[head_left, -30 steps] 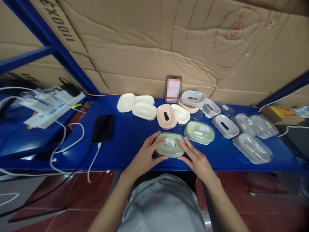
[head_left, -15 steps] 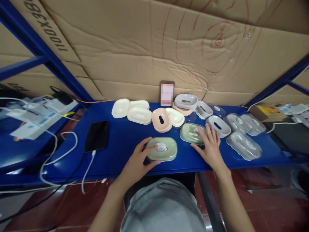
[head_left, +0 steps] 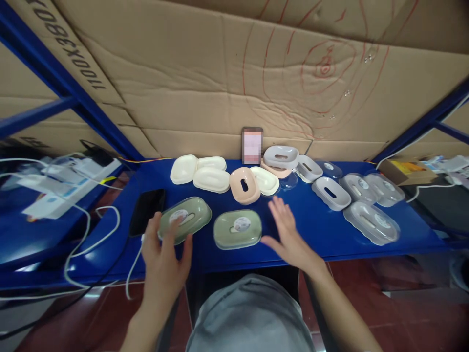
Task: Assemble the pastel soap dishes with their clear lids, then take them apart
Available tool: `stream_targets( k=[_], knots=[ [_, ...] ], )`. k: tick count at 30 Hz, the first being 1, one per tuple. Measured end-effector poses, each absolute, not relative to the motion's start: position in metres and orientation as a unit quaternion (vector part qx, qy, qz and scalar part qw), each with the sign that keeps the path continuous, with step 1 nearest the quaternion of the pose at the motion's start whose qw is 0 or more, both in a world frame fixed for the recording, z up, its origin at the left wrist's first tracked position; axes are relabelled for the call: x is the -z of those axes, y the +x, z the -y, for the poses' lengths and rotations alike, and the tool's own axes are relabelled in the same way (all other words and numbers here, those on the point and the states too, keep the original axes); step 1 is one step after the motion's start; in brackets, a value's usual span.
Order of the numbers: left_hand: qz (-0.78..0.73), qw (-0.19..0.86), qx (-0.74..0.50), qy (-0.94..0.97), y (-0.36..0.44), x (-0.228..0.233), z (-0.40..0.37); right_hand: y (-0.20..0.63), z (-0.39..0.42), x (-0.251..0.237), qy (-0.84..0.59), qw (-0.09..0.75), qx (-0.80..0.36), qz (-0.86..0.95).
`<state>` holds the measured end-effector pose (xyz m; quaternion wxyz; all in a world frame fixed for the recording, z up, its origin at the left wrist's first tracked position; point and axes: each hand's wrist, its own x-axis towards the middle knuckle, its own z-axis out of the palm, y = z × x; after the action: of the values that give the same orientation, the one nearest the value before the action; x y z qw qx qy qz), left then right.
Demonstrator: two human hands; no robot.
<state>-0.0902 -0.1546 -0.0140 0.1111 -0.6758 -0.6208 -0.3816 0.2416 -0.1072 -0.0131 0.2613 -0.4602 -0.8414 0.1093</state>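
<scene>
The left hand (head_left: 164,259) is spreading its fingers wide over the near edge of a green soap dish (head_left: 185,220), the fingertips lying against its lid while nothing is being gripped; the dish is sitting tilted on the blue shelf (head_left: 322,234), close to the front edge and just right of a black phone (head_left: 146,218) with a white cable (head_left: 134,269) plugged into it. The right hand (head_left: 287,234) is hovering flat and open, fingers fanned, holding nothing, just to the right of a second green soap dish (head_left: 237,229) that is lying level near the front of the shelf, between the two hands. Whether the right thumb is touching that dish I cannot tell.

Further back, a pink dish (head_left: 244,185) with an oval slot is lying among cream dishes (head_left: 210,176), and a grey dish (head_left: 281,156) is sitting on top of others beside a small upright screen (head_left: 252,145) leaning against the cardboard wall (head_left: 220,88). To the right, white slotted dishes (head_left: 330,192) and clear-lidded dishes (head_left: 372,222) are spreading along the shelf. On the far left, a power strip with white cables (head_left: 66,181) is lying on a lower blue surface. The person's grey shirt (head_left: 249,318) is filling the bottom middle of the view
</scene>
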Motion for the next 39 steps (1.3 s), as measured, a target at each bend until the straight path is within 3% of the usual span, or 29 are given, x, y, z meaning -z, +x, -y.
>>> stream_targets(
  k=[5,9,12,15,20,24,29,39],
  knots=[
    [0.507,0.084,0.333,-0.791,-0.042,0.01,0.169,0.323,0.069,0.015,-0.682,0.248,0.071,0.685],
    [0.463,0.083,0.298,-0.83,-0.026,0.014,0.167,0.343,0.082,0.027,-0.697,0.197,0.104,0.682],
    [0.487,0.114,0.308,-0.809,-0.033,0.019,0.161,0.321,0.109,0.024,-0.633,0.224,0.072,0.738],
    [0.516,0.14,0.312,-0.785,-0.042,0.024,0.162,0.299,0.12,0.008,-0.541,0.256,-0.033,0.801],
    [0.458,0.109,0.31,-0.826,-0.018,0.026,0.172,0.297,0.075,-0.014,-0.514,0.346,-0.082,0.78],
    [0.373,0.044,0.259,-0.89,0.022,0.024,0.16,0.285,0.02,-0.011,-0.46,0.299,-0.098,0.83],
    [0.368,-0.01,0.241,-0.898,0.036,0.032,0.147,0.257,-0.012,-0.002,-0.439,0.245,-0.082,0.861],
    [0.37,-0.044,0.315,-0.873,0.022,0.032,0.153,0.289,0.015,0.001,-0.449,0.356,-0.174,0.801]
  ],
)
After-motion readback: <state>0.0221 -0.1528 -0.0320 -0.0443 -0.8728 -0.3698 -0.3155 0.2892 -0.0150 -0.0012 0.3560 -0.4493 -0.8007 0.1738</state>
